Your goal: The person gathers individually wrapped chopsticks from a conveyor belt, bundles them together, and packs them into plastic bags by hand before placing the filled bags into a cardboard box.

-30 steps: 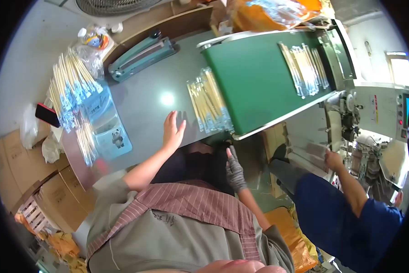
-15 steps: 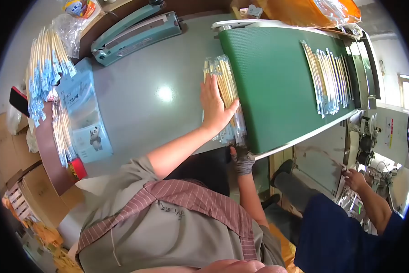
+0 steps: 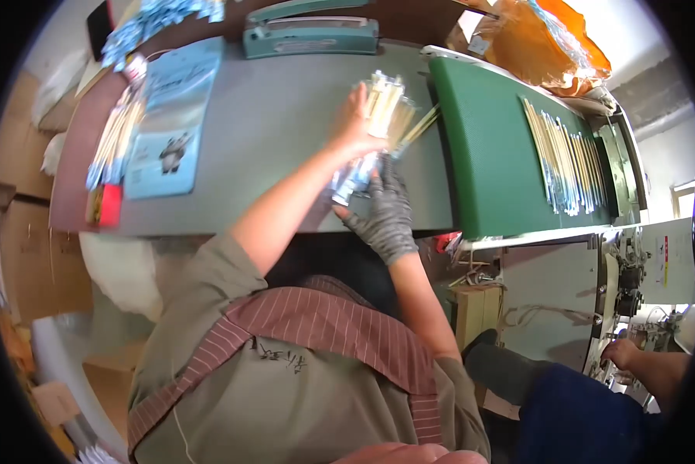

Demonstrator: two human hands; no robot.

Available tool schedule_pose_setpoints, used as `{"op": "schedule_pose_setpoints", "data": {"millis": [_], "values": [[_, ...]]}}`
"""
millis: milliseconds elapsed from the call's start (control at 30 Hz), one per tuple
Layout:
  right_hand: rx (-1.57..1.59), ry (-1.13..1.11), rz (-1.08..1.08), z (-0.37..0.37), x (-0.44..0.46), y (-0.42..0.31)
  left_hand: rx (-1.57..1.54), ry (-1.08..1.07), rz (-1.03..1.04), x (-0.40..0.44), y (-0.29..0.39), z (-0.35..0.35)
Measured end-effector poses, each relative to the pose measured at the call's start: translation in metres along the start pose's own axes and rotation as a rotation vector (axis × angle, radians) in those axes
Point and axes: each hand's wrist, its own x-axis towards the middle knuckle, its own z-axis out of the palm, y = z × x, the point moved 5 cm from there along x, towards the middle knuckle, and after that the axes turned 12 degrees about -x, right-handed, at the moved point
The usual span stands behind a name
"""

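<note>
A bundle of wrapped chopsticks (image 3: 384,104), pale sticks in clear film with blue ends, is held over the grey table, left of the green conveyor belt (image 3: 487,155). My bare left hand (image 3: 354,133) is closed around its upper left side. At the lower blue ends, my right hand (image 3: 384,220), in a grey fingerless glove, grips with the thumb on the left and the fingers on the right. A few chopsticks (image 3: 420,127) stick out at a slant on the bundle's right. Motion blurs the bundle.
A row of wrapped chopsticks (image 3: 568,158) lies on the belt. A teal bag sealer (image 3: 313,37) stands at the back. Blue panda-print bags (image 3: 162,124) and more chopsticks (image 3: 117,131) are at the left, near a red tape roll (image 3: 109,206). A co-worker's hand (image 3: 620,353) is at the machine.
The bundle has come away from the belt's edge and is now gripped. My right hand has risen from below the table edge to its lower ends. The camera view has shifted.
</note>
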Motion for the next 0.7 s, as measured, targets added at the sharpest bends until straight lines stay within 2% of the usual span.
{"op": "schedule_pose_setpoints", "data": {"millis": [100, 133, 167, 200, 233, 267, 300, 333, 367, 400, 467, 500, 533, 567, 600, 633, 667, 700], "values": [[-0.008, -0.006, -0.131, -0.008, -0.001, -0.039, -0.038, 0.048, -0.129, -0.033, -0.028, -0.075], [0.262, -0.145, 0.050, -0.003, 0.000, -0.030, -0.041, 0.066, -0.175, -0.043, -0.035, -0.097], [0.526, -0.288, 0.232, 0.004, -0.002, -0.021, 0.118, 0.084, -0.185, -0.051, -0.035, -0.117], [0.628, -0.045, 0.404, -0.002, -0.003, 0.001, 0.109, 0.098, -0.175, -0.055, -0.031, -0.129], [0.538, 0.184, 0.405, -0.009, 0.004, 0.022, 0.239, 0.091, -0.284, -0.060, -0.035, -0.142], [0.074, 0.271, 0.407, -0.028, 0.011, 0.041, 0.373, 0.083, -0.388, -0.064, -0.036, -0.152], [-0.220, 0.452, 0.346, -0.030, 0.017, 0.064, 0.448, 0.066, -0.415, -0.066, -0.029, -0.152], [0.291, 0.035, 0.768, -0.019, 0.027, 0.098, 0.438, 0.075, -0.402, -0.064, -0.016, -0.150], [-0.023, 0.054, 0.760, 0.004, 0.035, 0.129, 0.477, 0.054, -0.465, -0.063, -0.007, -0.147], [-0.156, 0.143, 0.711, 0.033, 0.038, 0.167, 0.517, 0.030, -0.529, -0.059, -0.005, -0.145], [-0.127, 0.066, 0.790, 0.037, 0.063, 0.155, 0.485, 0.027, -0.516, -0.045, -0.018, -0.142], [-0.133, 0.062, 0.796, 0.024, 0.081, 0.135, 0.372, 0.049, -0.548, -0.038, -0.024, -0.140], [-0.004, -0.164, 0.763, 0.017, 0.102, 0.104, 0.260, 0.068, -0.581, -0.031, -0.033, -0.140], [0.131, -0.382, 0.725, 0.023, 0.114, 0.080, 0.103, 0.118, -0.501, -0.021, -0.063, -0.131], [0.073, -0.160, 0.624, 0.064, 0.118, 0.074, 0.101, 0.105, -0.497, -0.014, -0.070, -0.133], [0.237, -0.224, 0.636, 0.078, 0.125, 0.043, -0.114, 0.131, -0.498, -0.009, -0.075, -0.132], [0.418, -0.382, 0.631, 0.073, 0.133, -0.001, -0.330, 0.160, -0.500, -0.013, -0.077, -0.132], [0.416, -0.384, 0.639, 0.078, 0.137, 0.000, -0.333, 0.154, -0.504, -0.008, -0.083, -0.132]]}}
